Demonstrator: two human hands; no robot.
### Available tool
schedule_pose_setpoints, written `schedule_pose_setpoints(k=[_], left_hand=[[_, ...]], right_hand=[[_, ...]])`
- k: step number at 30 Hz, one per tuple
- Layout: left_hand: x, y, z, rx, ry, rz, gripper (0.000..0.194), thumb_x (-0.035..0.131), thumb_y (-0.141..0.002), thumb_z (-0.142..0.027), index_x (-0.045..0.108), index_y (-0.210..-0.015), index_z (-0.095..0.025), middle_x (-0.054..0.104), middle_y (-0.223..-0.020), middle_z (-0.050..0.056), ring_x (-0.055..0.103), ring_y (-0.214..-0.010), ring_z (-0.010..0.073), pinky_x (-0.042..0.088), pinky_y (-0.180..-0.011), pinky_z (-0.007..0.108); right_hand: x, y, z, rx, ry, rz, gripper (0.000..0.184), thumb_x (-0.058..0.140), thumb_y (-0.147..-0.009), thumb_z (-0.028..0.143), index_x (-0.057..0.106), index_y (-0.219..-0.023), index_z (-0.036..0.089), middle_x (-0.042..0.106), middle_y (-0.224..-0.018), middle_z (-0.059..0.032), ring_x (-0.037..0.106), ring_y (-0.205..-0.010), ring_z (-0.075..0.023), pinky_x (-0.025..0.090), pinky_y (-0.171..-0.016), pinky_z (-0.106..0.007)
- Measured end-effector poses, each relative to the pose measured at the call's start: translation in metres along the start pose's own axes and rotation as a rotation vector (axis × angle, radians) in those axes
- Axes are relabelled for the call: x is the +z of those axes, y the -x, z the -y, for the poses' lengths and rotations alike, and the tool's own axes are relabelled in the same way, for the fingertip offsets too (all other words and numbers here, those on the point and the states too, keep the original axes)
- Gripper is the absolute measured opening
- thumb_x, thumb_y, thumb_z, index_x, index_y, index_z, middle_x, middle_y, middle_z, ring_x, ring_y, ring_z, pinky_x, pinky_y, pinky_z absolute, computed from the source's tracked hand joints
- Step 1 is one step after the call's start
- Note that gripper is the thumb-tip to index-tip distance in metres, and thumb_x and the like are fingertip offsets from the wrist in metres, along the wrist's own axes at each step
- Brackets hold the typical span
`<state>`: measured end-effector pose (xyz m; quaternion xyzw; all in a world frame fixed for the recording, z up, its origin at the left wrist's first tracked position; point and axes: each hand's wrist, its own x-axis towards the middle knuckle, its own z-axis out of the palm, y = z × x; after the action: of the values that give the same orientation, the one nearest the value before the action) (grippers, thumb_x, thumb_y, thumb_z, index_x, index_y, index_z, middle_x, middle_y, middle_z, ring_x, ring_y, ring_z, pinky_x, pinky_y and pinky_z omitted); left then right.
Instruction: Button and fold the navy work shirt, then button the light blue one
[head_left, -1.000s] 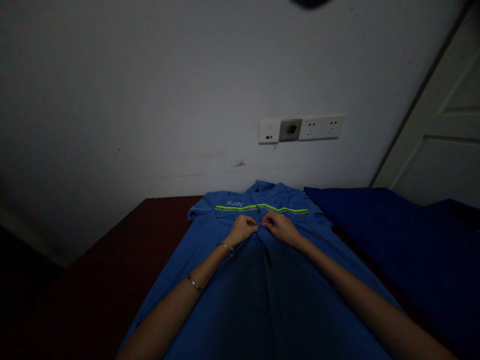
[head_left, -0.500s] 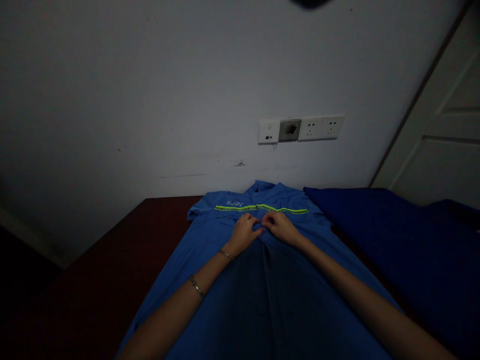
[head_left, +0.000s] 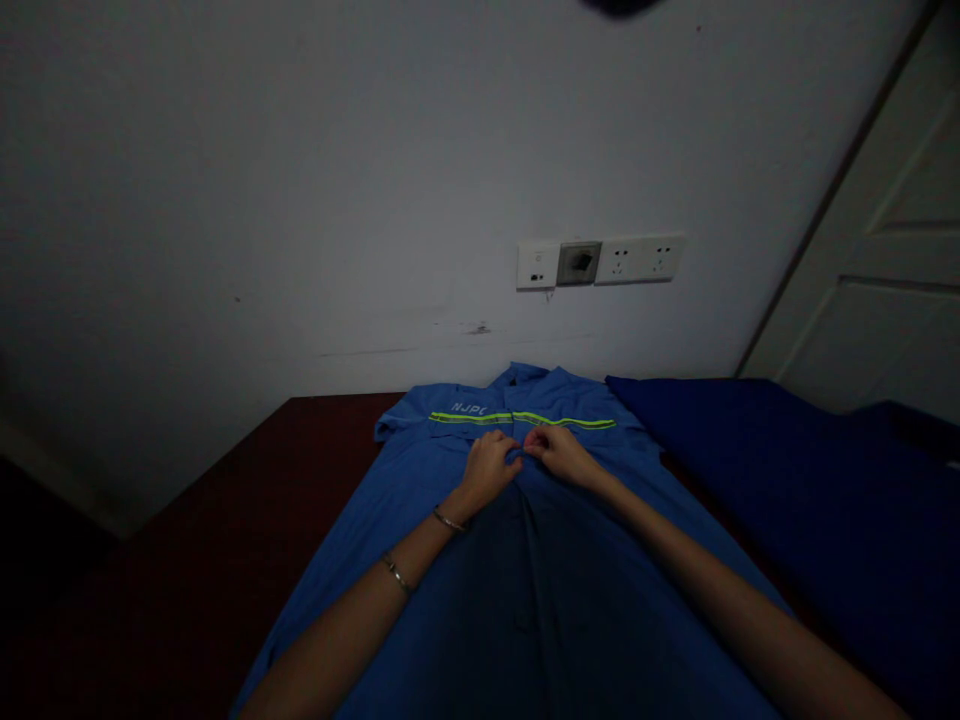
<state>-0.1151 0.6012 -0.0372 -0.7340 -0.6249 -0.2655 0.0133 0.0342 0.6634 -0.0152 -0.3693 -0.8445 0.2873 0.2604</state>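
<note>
A blue work shirt [head_left: 420,480] lies spread on a dark red tabletop, its collar toward the wall. Across its chest run yellow-green stripes, with white letters above them on the left. My left hand [head_left: 491,465] pinches the shirt's front placket just below the stripes. Close beside it, almost touching, my right hand [head_left: 559,453] pinches the same placket from the other side. The fingertips hide whatever small part lies between them. Below the hands the front edges run down toward me, in shadow.
The dark red tabletop [head_left: 300,470] shows at the left. A darker blue cloth [head_left: 750,460] lies on the right. Behind is a pale wall with a row of sockets [head_left: 600,262]. A white panelled door [head_left: 892,300] stands at the far right.
Both hands keep their pinch at the same spot on the placket. My left wrist and forearm have shifted very slightly; the shirt lies as before.
</note>
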Motion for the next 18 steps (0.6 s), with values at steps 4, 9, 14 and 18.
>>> schedule_pose_setpoints(k=[4, 9, 14, 18], left_hand=[[0.001, 0.0, 0.002, 0.007, 0.017, -0.004, 0.019, 0.056, -0.078, -0.026, 0.065, -0.094, -0.021, 0.059, -0.092, 0.004, 0.052, -0.09, 0.0181, 0.04, -0.08, 0.029], [-0.001, 0.0, 0.002, 0.001, 0.033, -0.008, 0.021, 0.056, -0.078, -0.028, 0.065, -0.095, -0.021, 0.059, -0.092, 0.005, 0.053, -0.091, 0.0186, 0.04, -0.081, 0.03], [-0.002, -0.001, 0.002, 0.011, 0.066, -0.029, 0.02, 0.057, -0.077, -0.027, 0.066, -0.093, -0.02, 0.061, -0.091, 0.005, 0.054, -0.089, 0.0185, 0.042, -0.08, 0.029], [-0.004, -0.003, 0.005, 0.008, 0.154, -0.065, 0.02, 0.062, -0.073, -0.027, 0.067, -0.09, -0.019, 0.062, -0.089, 0.005, 0.056, -0.086, 0.0178, 0.043, -0.078, 0.029]], right_hand=[[-0.002, -0.001, 0.004, 0.103, -0.129, 0.016, 0.008, 0.056, -0.068, 0.016, 0.063, -0.067, 0.011, 0.058, -0.057, 0.0001, 0.05, -0.052, -0.0105, 0.038, -0.052, -0.021], [-0.001, -0.003, 0.003, 0.309, -0.377, 0.06, 0.008, 0.057, -0.068, 0.016, 0.062, -0.071, 0.012, 0.052, -0.048, 0.0045, 0.043, -0.039, -0.007, 0.037, -0.041, -0.019], [0.002, -0.005, -0.001, 0.353, -0.452, 0.037, 0.005, 0.06, -0.064, 0.014, 0.063, -0.068, 0.012, 0.053, -0.048, 0.0037, 0.045, -0.042, -0.0069, 0.039, -0.039, -0.018], [0.001, -0.006, -0.008, 0.292, -0.472, -0.003, 0.011, 0.062, -0.064, 0.017, 0.066, -0.072, 0.012, 0.057, -0.056, 0.0012, 0.048, -0.048, -0.0079, 0.041, -0.041, -0.017]])
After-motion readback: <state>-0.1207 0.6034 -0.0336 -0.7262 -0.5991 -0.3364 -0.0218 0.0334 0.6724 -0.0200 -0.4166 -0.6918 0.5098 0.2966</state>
